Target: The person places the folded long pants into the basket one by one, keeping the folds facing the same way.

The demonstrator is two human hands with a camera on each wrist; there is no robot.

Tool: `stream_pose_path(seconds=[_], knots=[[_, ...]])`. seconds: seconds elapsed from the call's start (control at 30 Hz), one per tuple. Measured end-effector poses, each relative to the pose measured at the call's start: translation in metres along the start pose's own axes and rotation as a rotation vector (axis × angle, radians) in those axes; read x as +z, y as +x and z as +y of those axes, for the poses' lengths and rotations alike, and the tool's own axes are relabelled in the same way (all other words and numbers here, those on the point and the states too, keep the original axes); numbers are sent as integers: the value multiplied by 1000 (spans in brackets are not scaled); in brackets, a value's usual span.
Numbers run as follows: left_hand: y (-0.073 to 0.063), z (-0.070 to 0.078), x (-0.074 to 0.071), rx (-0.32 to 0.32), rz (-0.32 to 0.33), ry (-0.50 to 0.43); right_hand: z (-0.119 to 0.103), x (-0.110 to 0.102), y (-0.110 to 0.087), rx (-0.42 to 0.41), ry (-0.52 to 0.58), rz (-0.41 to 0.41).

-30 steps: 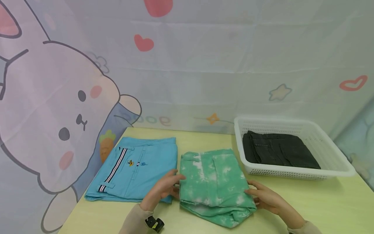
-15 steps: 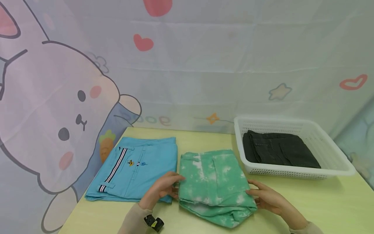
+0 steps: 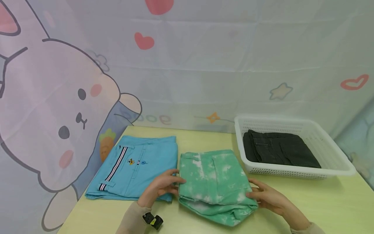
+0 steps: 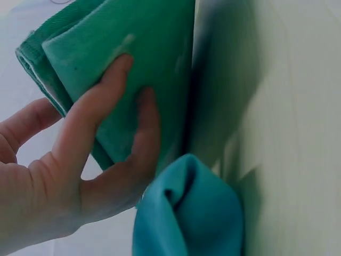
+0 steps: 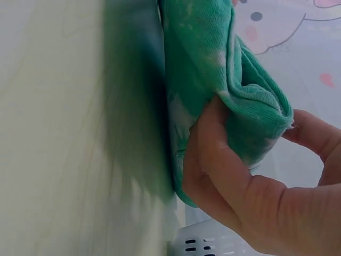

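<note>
Folded green-and-white tie-dye pants (image 3: 214, 178) lie at the front middle of the table in the head view, their lower layers bunched toward the front right. My left hand (image 3: 163, 186) grips their left edge, with fingers spread along the folded side in the left wrist view, where the green cloth (image 4: 128, 48) shows its layers. At the opposite edge, my right hand (image 3: 270, 197) pinches the fold. The right wrist view shows fingers against the side of the green bundle (image 5: 200, 69) and another digit over its far face. Folded light blue pants (image 3: 153, 175) lie just left, beside my left hand.
A white perforated basket (image 3: 336, 152) stands at the back right, with folded black pants (image 3: 280, 148) in it. The pale yellow table (image 3: 327, 201) meets a printed cloth backdrop (image 3: 201, 65) behind. A black band (image 3: 153, 221) sits on my left wrist.
Both hands stay at the sides of the green pants, the right one shifted very slightly outward. The green pants are almost unmoved; the blue pants and the basket keep their places.
</note>
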State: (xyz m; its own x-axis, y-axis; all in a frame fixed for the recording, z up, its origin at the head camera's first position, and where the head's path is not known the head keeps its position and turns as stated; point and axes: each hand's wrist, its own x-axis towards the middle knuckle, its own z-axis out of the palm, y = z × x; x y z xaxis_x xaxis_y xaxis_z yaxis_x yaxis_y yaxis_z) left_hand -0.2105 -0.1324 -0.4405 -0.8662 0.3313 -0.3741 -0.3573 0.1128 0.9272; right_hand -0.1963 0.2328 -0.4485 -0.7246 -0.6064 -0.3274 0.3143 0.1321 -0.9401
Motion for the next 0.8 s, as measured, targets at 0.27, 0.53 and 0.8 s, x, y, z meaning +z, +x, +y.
stream_pose_path(seconds=[0.27,0.53,0.8], knots=[[1,1,-3,-7,-56,-5,-1,2,-1,1,-52,24],[2,2,-6,-19,-83,-1,-2,3,-2,-34,-8,14],[1,3,-8,-25,-90,-6,0,5,-2,-11,-4,46]])
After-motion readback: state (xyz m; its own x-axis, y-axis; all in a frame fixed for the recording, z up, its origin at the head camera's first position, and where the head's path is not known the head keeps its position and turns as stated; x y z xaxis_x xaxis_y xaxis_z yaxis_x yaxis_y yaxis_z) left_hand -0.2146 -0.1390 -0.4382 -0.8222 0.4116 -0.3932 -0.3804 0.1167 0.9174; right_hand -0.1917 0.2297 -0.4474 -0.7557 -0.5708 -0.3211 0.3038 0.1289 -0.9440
